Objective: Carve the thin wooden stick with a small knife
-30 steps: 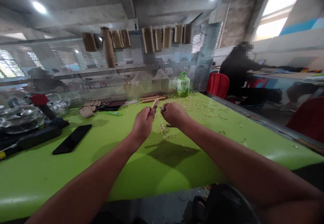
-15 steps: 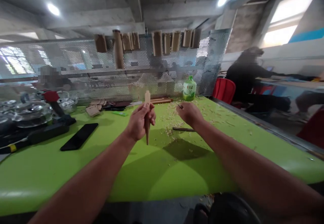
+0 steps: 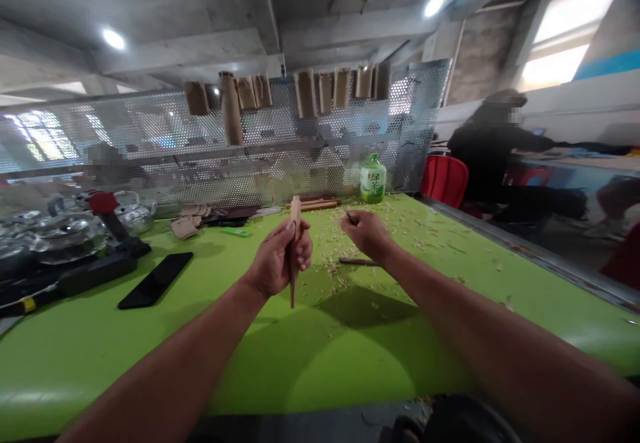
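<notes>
Held upright in my left hand (image 3: 274, 259) is a slim, flat piece of wood (image 3: 296, 211), narrowed at its top and tapering below the fist. The thumb presses along its face while the fingers wrap round it. My right hand (image 3: 369, 237) is closed on a small carving knife (image 3: 352, 217); only its thin, dark blade shows at the thumb side, and the palm hides the rest. A gap separates the blade from the wood. Under my right wrist a dark, slender rod (image 3: 357, 262) lies on the green tabletop (image 3: 280, 363), among pale wood shavings (image 3: 333, 259).
A black phone (image 3: 156, 280) lies at left, near glass teapots (image 3: 65, 236) and a red-and-black tool (image 3: 103, 203). A green tea bottle (image 3: 373, 179) and wood strips (image 3: 320, 205) stand or lie along the back by a perforated metal screen (image 3: 165, 136). Another person (image 3: 493, 136) sits at right.
The view has tilted up slightly, so everything on the table sits lower. My right hand has come a little left, nearer the wood, and more of its blade shows. Both grips stay the same.
</notes>
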Demonstrator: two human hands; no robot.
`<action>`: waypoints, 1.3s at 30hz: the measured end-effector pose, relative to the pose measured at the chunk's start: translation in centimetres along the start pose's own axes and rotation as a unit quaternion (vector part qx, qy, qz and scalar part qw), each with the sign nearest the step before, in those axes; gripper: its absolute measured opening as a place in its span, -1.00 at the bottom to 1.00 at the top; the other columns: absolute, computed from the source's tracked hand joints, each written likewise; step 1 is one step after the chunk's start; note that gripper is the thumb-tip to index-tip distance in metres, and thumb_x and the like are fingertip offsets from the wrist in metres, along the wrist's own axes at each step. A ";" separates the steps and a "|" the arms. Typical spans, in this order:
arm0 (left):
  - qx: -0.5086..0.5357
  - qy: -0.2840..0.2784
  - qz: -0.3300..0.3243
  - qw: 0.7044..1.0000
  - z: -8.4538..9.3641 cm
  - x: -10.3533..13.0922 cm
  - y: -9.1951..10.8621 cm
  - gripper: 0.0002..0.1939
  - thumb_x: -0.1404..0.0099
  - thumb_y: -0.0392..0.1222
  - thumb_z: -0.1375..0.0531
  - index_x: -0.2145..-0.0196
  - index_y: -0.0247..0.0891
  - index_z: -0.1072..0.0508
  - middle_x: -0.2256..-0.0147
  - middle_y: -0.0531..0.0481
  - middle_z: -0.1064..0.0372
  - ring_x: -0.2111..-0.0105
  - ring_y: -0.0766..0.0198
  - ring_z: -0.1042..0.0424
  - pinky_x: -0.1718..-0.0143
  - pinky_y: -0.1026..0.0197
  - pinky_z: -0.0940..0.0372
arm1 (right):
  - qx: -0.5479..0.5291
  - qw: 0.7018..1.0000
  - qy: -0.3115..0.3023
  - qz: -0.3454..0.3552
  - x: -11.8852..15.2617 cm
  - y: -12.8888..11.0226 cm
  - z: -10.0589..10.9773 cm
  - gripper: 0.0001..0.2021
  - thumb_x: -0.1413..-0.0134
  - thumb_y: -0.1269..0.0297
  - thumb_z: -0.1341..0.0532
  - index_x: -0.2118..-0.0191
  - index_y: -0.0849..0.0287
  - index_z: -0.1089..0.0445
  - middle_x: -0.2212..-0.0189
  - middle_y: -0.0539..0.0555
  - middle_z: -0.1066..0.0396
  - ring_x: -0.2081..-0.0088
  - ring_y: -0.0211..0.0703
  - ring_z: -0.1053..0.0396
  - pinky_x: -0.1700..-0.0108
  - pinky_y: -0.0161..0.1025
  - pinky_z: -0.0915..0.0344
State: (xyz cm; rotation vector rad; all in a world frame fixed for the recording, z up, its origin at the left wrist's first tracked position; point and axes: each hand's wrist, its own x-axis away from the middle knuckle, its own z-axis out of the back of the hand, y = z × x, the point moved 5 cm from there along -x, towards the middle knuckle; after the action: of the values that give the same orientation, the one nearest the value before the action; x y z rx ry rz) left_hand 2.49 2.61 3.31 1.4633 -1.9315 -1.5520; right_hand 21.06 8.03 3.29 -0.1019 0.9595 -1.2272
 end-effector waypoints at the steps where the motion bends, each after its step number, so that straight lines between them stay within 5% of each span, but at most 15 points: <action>1: 0.002 -0.001 -0.002 1.000 0.1 0.0 0.0 -0.80 -0.34 -0.05 -0.12 0.24 -0.25 -0.33 0.59 0.17 -0.05 0.62 0.45 -0.12 0.61 0.38 -0.12 | -0.013 1.000 0.000 0.002 0.1 0.0 -0.2 -0.68 -0.06 0.19 -0.08 0.63 0.14 -0.06 0.68 -0.10 0.00 0.57 -0.33 0.03 0.47 -0.25 0.17; 8: -0.065 0.022 -0.002 0.998 0.7 -0.1 -0.2 -0.71 -0.26 -0.12 -0.24 0.09 -0.25 -0.34 0.44 0.11 -0.29 0.56 0.43 -0.30 0.56 0.34 -0.31 | -0.103 0.995 -0.007 -0.010 0.6 0.1 -1.4 -0.65 -0.01 0.12 -0.12 0.65 0.13 -0.01 0.70 -0.10 0.04 0.58 -0.33 0.03 0.49 -0.27 0.11; 15: -0.061 0.043 0.017 0.997 0.6 0.0 -0.2 -0.65 -0.29 -0.08 -0.22 0.01 -0.24 -0.37 0.47 0.12 -0.28 0.65 0.52 -0.17 0.67 0.43 -0.11 | -0.197 0.977 -0.028 -0.071 0.3 1.4 -2.2 -0.73 -0.02 0.07 -0.12 0.54 0.11 -0.16 0.75 -0.13 -0.07 0.68 -0.34 -0.03 0.58 -0.32 0.01; 22: -0.028 0.057 0.009 0.998 0.6 -0.1 0.1 -0.63 -0.33 -0.07 -0.17 -0.01 -0.31 -0.39 0.43 0.05 -0.31 0.55 0.44 -0.26 0.56 0.36 -0.23 | -0.232 0.966 -0.038 -0.106 0.2 2.0 -1.8 -0.77 0.04 0.10 -0.17 0.50 0.13 -0.21 0.77 -0.10 -0.19 0.70 -0.34 -0.08 0.62 -0.35 -0.04; 28: -0.070 0.070 0.028 0.995 1.1 -0.1 -0.3 -0.69 -0.27 -0.14 -0.23 0.05 -0.28 -0.39 0.39 0.07 -0.28 0.52 0.43 -0.31 0.54 0.34 -0.33 | -0.237 0.964 -0.061 -0.101 0.3 1.6 -1.9 -0.77 0.00 0.10 -0.16 0.50 0.14 -0.23 0.77 -0.10 -0.17 0.71 -0.34 -0.08 0.62 -0.35 -0.03; 39: -0.187 0.112 0.016 0.976 1.8 -0.3 -0.4 -0.73 -0.23 -0.13 -0.23 0.13 -0.28 -0.39 0.42 0.13 -0.26 0.66 0.55 -0.15 0.70 0.42 -0.08 | -0.340 0.930 -0.142 -0.006 2.0 -1.8 -1.5 -0.63 -0.16 -0.11 -0.10 0.39 0.07 -0.05 0.63 -0.18 -0.06 0.64 -0.36 0.03 0.59 -0.34 0.03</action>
State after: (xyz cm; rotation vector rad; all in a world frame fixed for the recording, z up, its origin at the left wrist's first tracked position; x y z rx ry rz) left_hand 1.56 3.95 2.42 1.3672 -1.4361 -1.5544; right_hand 18.77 6.27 2.23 -0.8124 1.0874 -0.8116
